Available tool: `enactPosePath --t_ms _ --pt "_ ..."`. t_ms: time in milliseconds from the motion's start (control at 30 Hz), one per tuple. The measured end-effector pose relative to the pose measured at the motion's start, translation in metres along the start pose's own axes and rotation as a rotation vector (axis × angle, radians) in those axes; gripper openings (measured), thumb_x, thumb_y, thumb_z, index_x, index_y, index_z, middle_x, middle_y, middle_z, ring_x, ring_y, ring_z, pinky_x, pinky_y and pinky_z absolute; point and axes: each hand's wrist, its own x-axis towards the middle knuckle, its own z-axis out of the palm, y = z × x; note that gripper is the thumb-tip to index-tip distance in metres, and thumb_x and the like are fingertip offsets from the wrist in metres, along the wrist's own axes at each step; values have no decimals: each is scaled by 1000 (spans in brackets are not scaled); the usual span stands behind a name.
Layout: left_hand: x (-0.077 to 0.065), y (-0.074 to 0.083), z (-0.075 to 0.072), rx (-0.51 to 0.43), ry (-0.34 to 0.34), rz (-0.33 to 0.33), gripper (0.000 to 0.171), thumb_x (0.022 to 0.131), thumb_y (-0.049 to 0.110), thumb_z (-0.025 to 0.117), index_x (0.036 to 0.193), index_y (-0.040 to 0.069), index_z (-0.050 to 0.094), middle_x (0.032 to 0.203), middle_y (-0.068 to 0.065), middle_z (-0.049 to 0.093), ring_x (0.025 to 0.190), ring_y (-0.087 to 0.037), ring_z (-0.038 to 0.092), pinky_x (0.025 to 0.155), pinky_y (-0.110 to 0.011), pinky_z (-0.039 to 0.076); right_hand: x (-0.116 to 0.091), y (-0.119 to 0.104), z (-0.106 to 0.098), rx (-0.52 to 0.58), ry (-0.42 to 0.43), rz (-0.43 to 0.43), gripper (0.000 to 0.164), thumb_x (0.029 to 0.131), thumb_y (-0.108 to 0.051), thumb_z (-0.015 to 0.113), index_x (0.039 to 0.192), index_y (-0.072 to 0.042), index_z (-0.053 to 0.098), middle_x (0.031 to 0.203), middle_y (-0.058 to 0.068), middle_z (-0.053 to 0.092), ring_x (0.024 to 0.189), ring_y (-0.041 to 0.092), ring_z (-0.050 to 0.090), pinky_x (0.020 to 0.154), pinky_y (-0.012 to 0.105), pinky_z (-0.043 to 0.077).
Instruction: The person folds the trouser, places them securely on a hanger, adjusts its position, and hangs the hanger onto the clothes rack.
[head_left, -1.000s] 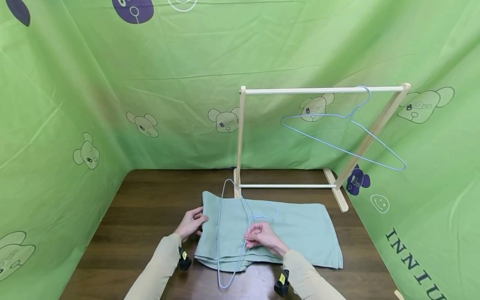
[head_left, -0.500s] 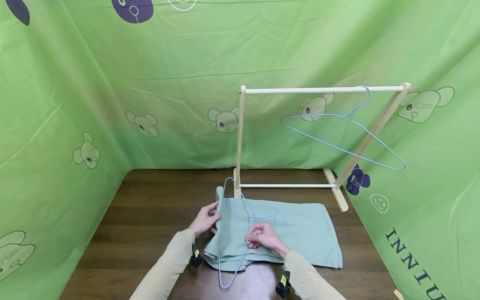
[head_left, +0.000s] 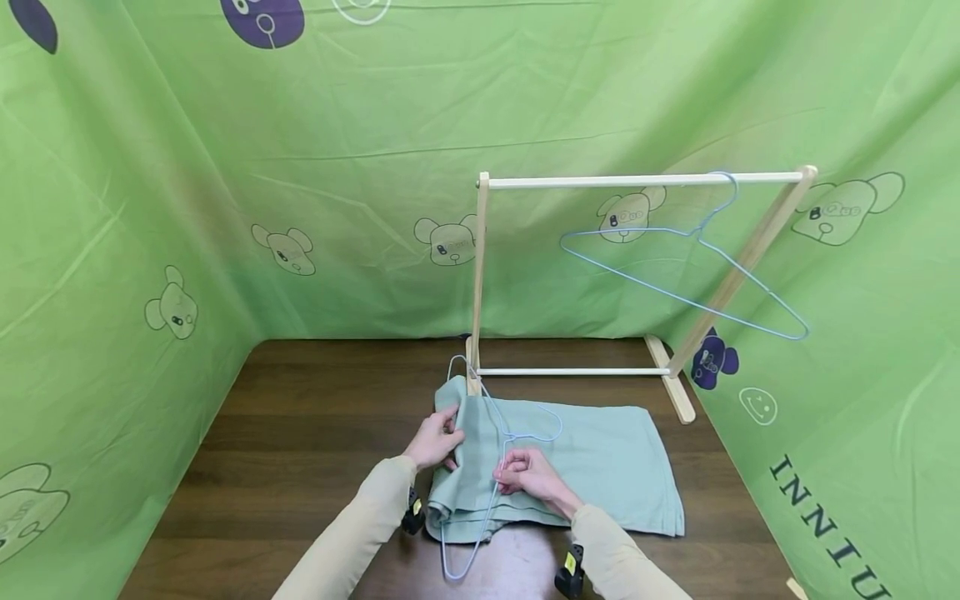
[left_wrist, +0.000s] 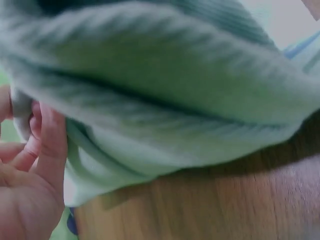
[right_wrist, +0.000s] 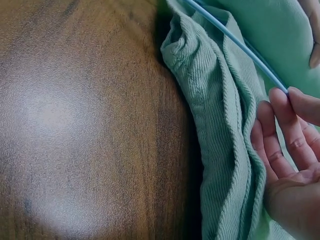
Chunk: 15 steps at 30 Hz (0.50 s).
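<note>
Folded pale green trousers (head_left: pixel 600 471) lie across the table. On their left part is a light blue wire hanger (head_left: pixel 510 437), its hook pointing right. My left hand (head_left: pixel 437 442) holds the trousers' left end, which is turned over the hanger's long bar and hides the middle of it. In the left wrist view, the fingers (left_wrist: pixel 52 145) grip the cloth edge at the left, and the raised fold fills the top. My right hand (head_left: pixel 528 477) pinches the hanger's near arm between thumb and fingertips. The right wrist view shows the blue wire (right_wrist: pixel 240 44) running above the stacked cloth layers.
A wooden rack with a white top rail (head_left: pixel 600 182) stands behind the trousers. A second blue hanger (head_left: pixel 645 283) hangs from the rail at the right. The brown wooden table (head_left: pixel 315 433) is enclosed by green printed fabric (head_left: pixel 360 108).
My left hand has moved right, bringing the trousers' left end over the hanger's long bar, much of which is now covered. The right hand keeps its pinch on the hanger almost in place.
</note>
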Motion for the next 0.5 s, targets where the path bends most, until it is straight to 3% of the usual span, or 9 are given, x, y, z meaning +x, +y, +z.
enactPosePath --t_ms 133,200,367,433,500 --pt "1 3 10 95 7 18 64 87 -3 52 149 -11 37 77 -2 49 39 -5 53 41 -29 53 -1 0 0 -6 5 2 18 92 -1 66 95 15 60 68 -7 69 68 7 67 69 23 59" --pt "2 4 13 204 20 41 56 87 -1 54 141 -12 47 74 -2 51 46 -3 53 46 -27 53 -2 0 0 -9 5 0 19 92 0 66 96 17 59 68 -6 69 69 8 67 70 23 59" --pt "4 0 17 539 68 17 35 88 19 59 118 3 66 76 1 57 68 -15 53 60 -34 39 -3 0 1 -12 0 -6 21 92 0 65 96 20 57 68 -6 69 69 8 67 70 24 59" --pt "3 -3 16 604 48 5 30 89 24 57 110 6 69 78 -2 61 73 -21 59 61 -38 40 -3 -1 1 -13 0 -7 22 92 0 65 95 20 57 68 -7 69 69 8 67 70 24 59" --pt "3 -8 15 628 13 27 31 92 25 53 110 7 70 91 -6 71 85 -26 65 69 -41 46 -4 -1 0 -13 -2 -9 22 92 0 65 95 20 57 68 -7 69 69 7 67 70 24 59"
